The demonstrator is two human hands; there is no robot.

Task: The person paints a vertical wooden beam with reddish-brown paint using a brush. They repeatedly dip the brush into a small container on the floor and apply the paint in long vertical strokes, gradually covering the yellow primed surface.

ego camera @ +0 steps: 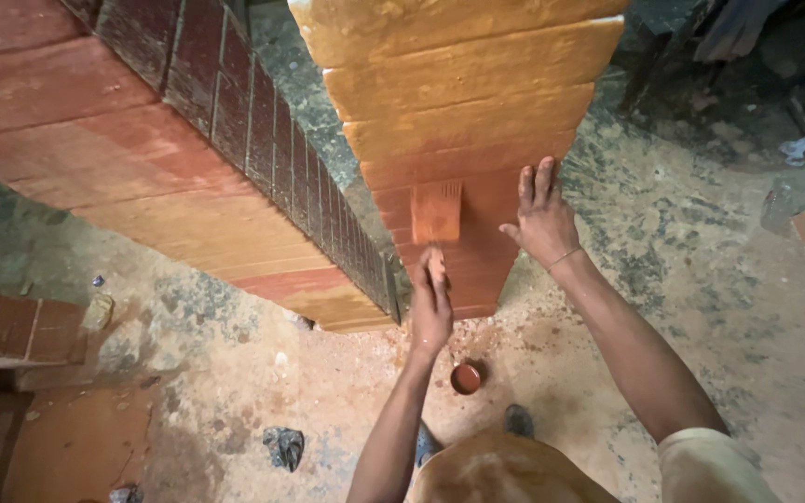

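My bent knee in tan cloth (505,470) sits nearest, low in view. Ahead rises a tall stack of wooden boards (463,102), yellow above, stained red-brown below; a second red-stained stack (142,168) stands left. My right hand (542,219) rests flat, fingers spread, on the boards' stained edge. My left hand (430,303) grips a wide flat brush (437,212), bristles touching the boards. A small round tin of red stain (466,378) sits on the dusty floor.
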